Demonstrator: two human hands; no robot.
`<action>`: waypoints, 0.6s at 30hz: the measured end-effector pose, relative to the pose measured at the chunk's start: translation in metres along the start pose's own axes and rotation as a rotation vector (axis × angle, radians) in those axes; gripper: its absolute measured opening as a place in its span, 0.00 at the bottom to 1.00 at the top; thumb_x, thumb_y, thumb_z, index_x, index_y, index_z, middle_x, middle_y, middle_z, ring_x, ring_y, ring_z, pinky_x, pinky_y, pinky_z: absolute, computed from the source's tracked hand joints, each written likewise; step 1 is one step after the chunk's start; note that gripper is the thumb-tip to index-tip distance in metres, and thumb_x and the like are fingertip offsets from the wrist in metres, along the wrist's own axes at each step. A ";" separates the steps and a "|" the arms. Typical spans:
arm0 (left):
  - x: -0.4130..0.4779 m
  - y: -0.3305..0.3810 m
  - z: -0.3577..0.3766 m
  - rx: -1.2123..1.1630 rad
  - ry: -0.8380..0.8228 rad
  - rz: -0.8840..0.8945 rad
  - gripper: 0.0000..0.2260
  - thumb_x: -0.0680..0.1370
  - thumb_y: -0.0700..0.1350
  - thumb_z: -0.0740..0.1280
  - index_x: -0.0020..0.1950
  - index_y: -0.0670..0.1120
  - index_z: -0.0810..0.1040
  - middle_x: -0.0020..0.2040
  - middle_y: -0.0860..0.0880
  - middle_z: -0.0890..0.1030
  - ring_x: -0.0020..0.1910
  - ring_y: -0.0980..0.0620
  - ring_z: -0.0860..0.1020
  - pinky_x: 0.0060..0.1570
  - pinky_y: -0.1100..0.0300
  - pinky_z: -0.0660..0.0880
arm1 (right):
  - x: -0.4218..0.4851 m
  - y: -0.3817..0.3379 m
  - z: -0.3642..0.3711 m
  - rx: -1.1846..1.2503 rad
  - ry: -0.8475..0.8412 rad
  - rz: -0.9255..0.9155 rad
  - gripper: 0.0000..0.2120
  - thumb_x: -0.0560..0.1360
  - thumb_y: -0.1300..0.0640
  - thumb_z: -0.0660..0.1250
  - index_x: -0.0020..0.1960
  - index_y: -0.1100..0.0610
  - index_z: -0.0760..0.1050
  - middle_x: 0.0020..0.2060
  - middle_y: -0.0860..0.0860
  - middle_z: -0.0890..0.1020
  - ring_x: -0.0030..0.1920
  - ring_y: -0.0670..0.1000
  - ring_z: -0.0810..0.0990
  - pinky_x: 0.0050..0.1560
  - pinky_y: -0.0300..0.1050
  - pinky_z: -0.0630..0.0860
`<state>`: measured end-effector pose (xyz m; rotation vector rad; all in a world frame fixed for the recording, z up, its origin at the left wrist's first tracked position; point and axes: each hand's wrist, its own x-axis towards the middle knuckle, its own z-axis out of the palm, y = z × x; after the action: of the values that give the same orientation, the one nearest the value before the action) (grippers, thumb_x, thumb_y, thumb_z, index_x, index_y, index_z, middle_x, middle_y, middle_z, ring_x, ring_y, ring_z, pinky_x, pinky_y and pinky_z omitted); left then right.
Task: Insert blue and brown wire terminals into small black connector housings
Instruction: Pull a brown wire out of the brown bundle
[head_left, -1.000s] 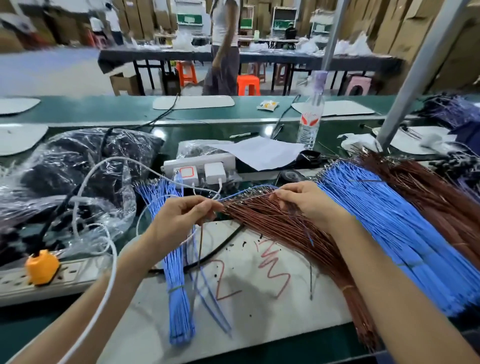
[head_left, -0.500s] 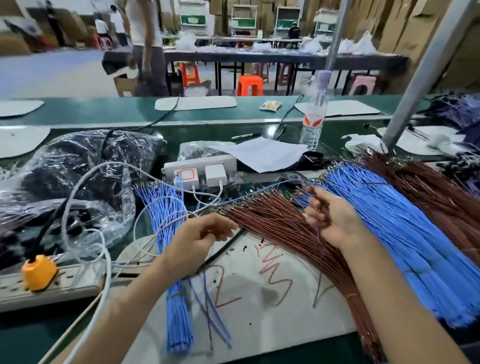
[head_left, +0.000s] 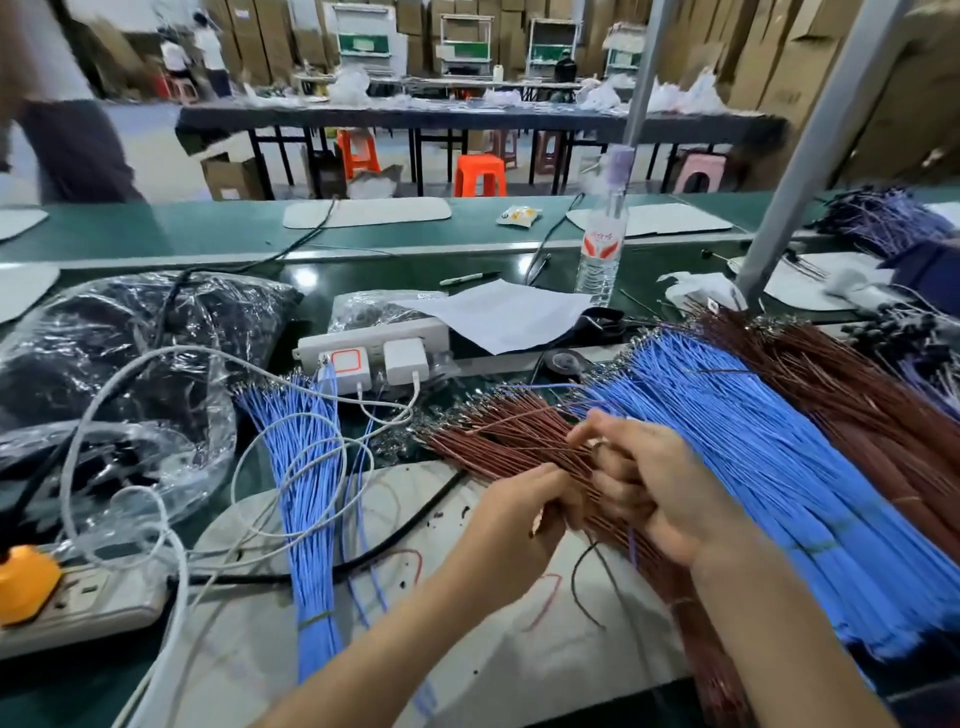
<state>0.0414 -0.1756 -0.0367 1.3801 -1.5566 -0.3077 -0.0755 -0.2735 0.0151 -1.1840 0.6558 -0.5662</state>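
Both hands met at the frame's five o'clock: left hand curled and right hand clenched over the fanned brown wire bundle; exactly what each pinched was unclear.

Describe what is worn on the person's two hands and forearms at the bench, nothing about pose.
Both are bare. The left hand has no glove, ring or watch showing, and its forearm carries no sleeve up to the frame edge. The right hand is also ungloved, with a bare forearm and no wristband visible. Nails are too blurred to judge.
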 end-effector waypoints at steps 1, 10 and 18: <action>0.004 -0.004 0.005 0.026 -0.018 0.019 0.11 0.67 0.27 0.61 0.39 0.41 0.76 0.41 0.47 0.80 0.40 0.50 0.78 0.42 0.62 0.73 | -0.004 -0.015 -0.004 -0.002 -0.004 -0.038 0.13 0.78 0.52 0.61 0.42 0.61 0.76 0.21 0.46 0.59 0.19 0.43 0.55 0.19 0.31 0.54; 0.017 -0.005 0.038 0.089 -0.070 0.005 0.14 0.68 0.34 0.62 0.44 0.44 0.85 0.61 0.51 0.79 0.66 0.49 0.69 0.66 0.54 0.62 | -0.034 -0.074 -0.020 0.071 -0.055 -0.209 0.14 0.76 0.47 0.57 0.46 0.54 0.76 0.23 0.46 0.60 0.19 0.43 0.55 0.23 0.31 0.52; -0.026 0.022 -0.010 -0.694 -0.128 -0.481 0.11 0.81 0.41 0.59 0.57 0.44 0.79 0.42 0.48 0.85 0.39 0.51 0.83 0.44 0.65 0.75 | 0.018 -0.029 0.015 0.475 -0.048 -0.198 0.15 0.80 0.45 0.52 0.57 0.46 0.74 0.23 0.47 0.63 0.19 0.43 0.54 0.19 0.32 0.54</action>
<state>0.0323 -0.1426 -0.0284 1.1560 -1.0313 -1.1318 -0.0538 -0.2847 0.0436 -0.8146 0.3360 -0.8066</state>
